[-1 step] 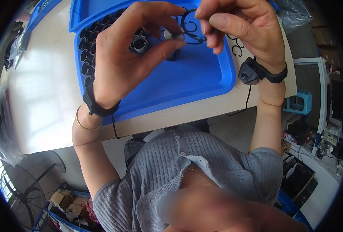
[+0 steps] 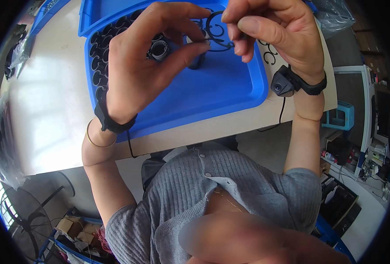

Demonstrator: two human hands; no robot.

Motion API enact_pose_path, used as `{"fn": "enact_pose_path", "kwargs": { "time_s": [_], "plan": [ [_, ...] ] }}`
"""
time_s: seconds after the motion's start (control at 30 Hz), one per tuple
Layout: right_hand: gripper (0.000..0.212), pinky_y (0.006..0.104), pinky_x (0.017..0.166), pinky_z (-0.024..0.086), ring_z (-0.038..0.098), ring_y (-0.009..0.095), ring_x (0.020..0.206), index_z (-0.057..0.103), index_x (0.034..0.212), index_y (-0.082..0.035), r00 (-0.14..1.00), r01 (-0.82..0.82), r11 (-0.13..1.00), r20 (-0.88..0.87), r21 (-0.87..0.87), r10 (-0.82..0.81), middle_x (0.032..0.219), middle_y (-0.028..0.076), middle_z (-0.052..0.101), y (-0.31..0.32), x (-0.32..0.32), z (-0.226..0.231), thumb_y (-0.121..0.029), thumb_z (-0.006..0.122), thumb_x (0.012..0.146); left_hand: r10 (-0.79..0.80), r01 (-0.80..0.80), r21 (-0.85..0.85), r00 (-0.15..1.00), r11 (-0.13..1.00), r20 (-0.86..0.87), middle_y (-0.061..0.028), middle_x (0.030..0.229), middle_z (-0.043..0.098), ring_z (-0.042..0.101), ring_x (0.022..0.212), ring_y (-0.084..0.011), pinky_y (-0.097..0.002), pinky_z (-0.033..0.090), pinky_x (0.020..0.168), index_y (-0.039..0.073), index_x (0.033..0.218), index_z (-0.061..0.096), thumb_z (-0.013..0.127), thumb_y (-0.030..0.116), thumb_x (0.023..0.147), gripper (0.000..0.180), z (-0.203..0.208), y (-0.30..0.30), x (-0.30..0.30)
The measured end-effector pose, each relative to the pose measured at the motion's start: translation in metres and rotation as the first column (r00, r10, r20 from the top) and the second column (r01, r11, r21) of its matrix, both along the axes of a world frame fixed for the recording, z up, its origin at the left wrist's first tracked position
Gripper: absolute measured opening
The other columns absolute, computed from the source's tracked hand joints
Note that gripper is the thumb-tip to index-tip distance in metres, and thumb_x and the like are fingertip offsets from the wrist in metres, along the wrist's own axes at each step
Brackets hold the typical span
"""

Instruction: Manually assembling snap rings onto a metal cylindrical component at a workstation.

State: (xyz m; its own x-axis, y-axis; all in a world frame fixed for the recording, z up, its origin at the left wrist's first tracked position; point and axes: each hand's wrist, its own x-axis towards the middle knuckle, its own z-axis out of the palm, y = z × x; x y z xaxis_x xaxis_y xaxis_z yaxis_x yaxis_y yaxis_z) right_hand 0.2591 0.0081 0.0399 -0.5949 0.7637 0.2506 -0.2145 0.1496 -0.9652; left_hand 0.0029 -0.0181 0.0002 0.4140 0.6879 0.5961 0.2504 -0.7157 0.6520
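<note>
Over the blue tray (image 2: 204,101), thin black circlips (image 2: 210,22) are held up between my two hands; how many overlap there I cannot tell. My right hand (image 2: 276,37) pinches their right side between thumb and fingers, and a small eyed end shows by its fingertips. My left hand (image 2: 144,61) has thumb and middle finger closed on the left side, its index finger stretched along the top. Below them in the tray stands a dark post (image 2: 196,62) with a light upper part, partly hidden by my left hand.
Black circlip stacks (image 2: 99,66) line the tray's left side, and a coiled stack (image 2: 160,50) stands behind my left hand. Loose circlips (image 2: 269,57) lie on the table (image 2: 50,101) right of the tray. Cables run from both wrist straps. Clear plastic bags (image 2: 333,17) lie at the far right.
My left thumb has moved up slightly, closing the small gap to the finger above it. The circlips have shifted a little between my hands; my right hand stays almost still.
</note>
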Motion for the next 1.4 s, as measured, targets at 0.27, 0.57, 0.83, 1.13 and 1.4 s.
{"fn": "enact_pose_path", "kwargs": {
  "time_s": [0.27, 0.57, 0.83, 1.13, 1.4],
  "plan": [
    [0.019, 0.0221, 0.059, 0.059, 0.071, 0.011, 0.072, 0.068, 0.112, 0.006, 0.994, 0.103, 0.991, 0.023, 0.085, -0.105, 0.093, 0.011, 0.072, 0.021, 0.003, -0.005, -0.008, 0.067, 0.099, -0.071, 0.099, -0.116, 0.972, 0.988, 0.224, -0.0114, 0.101, 0.072, 0.07, 0.095, -0.0145, -0.027, 0.057, 0.088, -0.006, 0.126, 0.061, 0.077, -0.011, 0.085, 0.044, -0.006, 0.011, -0.003],
    [0.017, 0.0225, 0.072, 0.056, 0.069, 0.009, 0.078, 0.075, 0.101, 0.0, 0.913, 0.05, 0.852, 0.322, 0.522, -0.25, 0.089, 0.005, 0.074, 0.013, 0.002, -0.004, -0.007, 0.081, 0.088, 0.011, 0.061, -0.266, 0.965, 0.962, 0.262, -0.0085, 0.105, 0.072, 0.07, 0.096, -0.0132, -0.0257, 0.058, 0.087, -0.004, 0.112, 0.068, 0.074, -0.007, 0.09, 0.023, -0.007, 0.01, -0.007],
    [0.013, 0.0222, 0.068, 0.053, 0.066, 0.007, 0.078, 0.073, 0.097, -0.001, 0.946, 0.059, 0.92, 0.272, 0.388, -0.176, 0.09, 0.004, 0.073, 0.017, -0.003, -0.011, -0.011, 0.079, 0.09, -0.037, 0.186, -0.469, 0.951, 0.863, 0.308, -0.0101, 0.102, 0.073, 0.071, 0.094, -0.0158, -0.0285, 0.058, 0.087, -0.003, 0.111, 0.068, 0.068, 0.006, 0.099, 0.015, -0.001, 0.012, -0.01],
    [0.017, 0.0299, 0.06, 0.052, 0.069, 0.023, 0.072, 0.072, 0.093, -0.001, 0.956, 0.107, 0.224, -0.039, 0.969, -0.291, 0.087, 0.01, 0.07, 0.026, -0.017, -0.012, -0.004, 0.082, 0.08, -0.153, 0.324, -0.397, 0.902, 0.859, 0.405, -0.0205, 0.122, 0.069, 0.071, 0.103, -0.0203, -0.0356, 0.056, 0.098, 0.0, 0.108, 0.066, 0.067, 0.007, 0.1, 0.011, -0.006, 0.018, -0.013],
    [0.022, 0.0297, 0.055, 0.051, 0.067, 0.021, 0.068, 0.073, 0.093, -0.003, 0.931, 0.045, -0.04, -0.056, 0.998, -0.362, 0.085, 0.008, 0.067, 0.031, -0.016, -0.015, -0.007, 0.085, 0.074, -0.21, 0.389, -0.393, 0.88, 0.833, 0.426, -0.0215, 0.13, 0.066, 0.068, 0.11, -0.0206, -0.0362, 0.055, 0.101, 0.001, 0.11, 0.064, 0.073, -0.008, 0.089, 0.025, -0.003, 0.022, -0.013]
  ]
}}
